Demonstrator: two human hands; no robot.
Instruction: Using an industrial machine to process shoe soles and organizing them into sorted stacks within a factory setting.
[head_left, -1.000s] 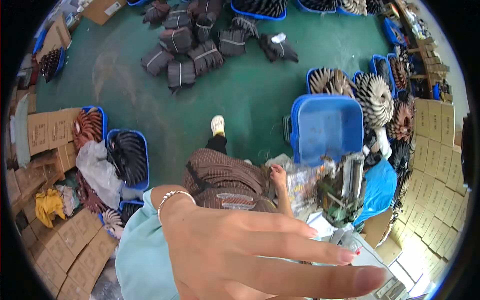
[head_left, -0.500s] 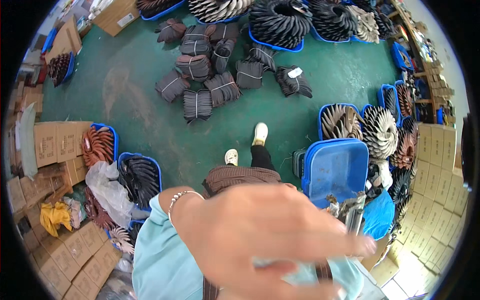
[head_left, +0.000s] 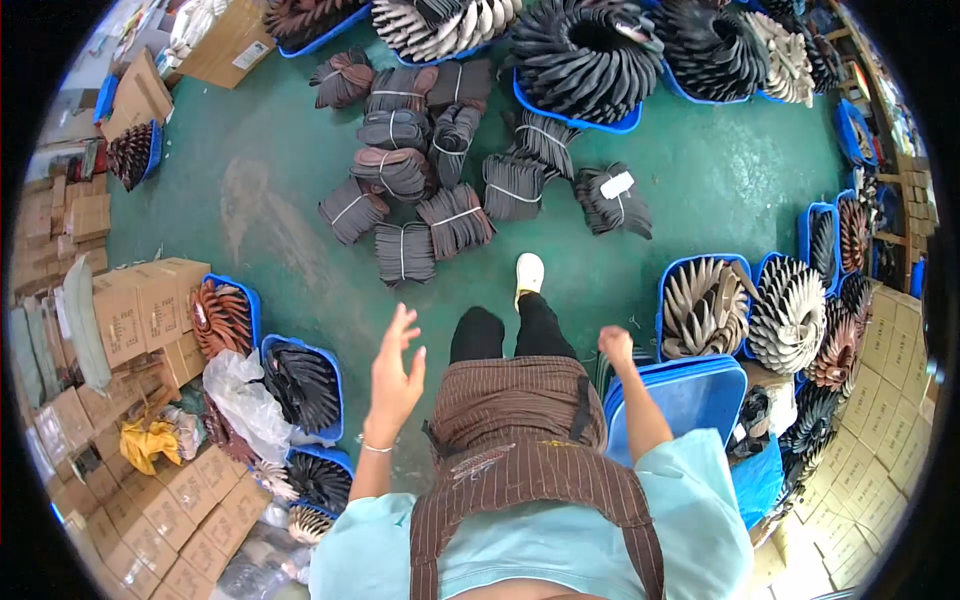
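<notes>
My left hand [head_left: 395,378], with a bracelet at the wrist, hangs in the air in front of my left side. Its fingers are spread and nothing is in it. On the other side my right hand [head_left: 617,345] is curled into a loose fist, with nothing visible in it. Close by that forearm is a stack of blue plastic tubs [head_left: 700,385], the top one bare inside. Ahead on the green floor lie several bundles of dark flat pieces [head_left: 405,252] tied with pale bands. One bundle [head_left: 612,200] bears a white label.
Blue tubs with fanned black pieces [head_left: 585,60] line the far side. More tubs with fanned beige pieces [head_left: 705,308] stand at right, before stacked cartons [head_left: 870,400]. At left are brown cartons [head_left: 150,300], a tub with black pieces [head_left: 305,385] and clear plastic wrap [head_left: 250,400].
My left hand has dropped from close before the camera to my left side. My right hand has come into view. The bundles and tubs appear nearer, and my legs have changed position.
</notes>
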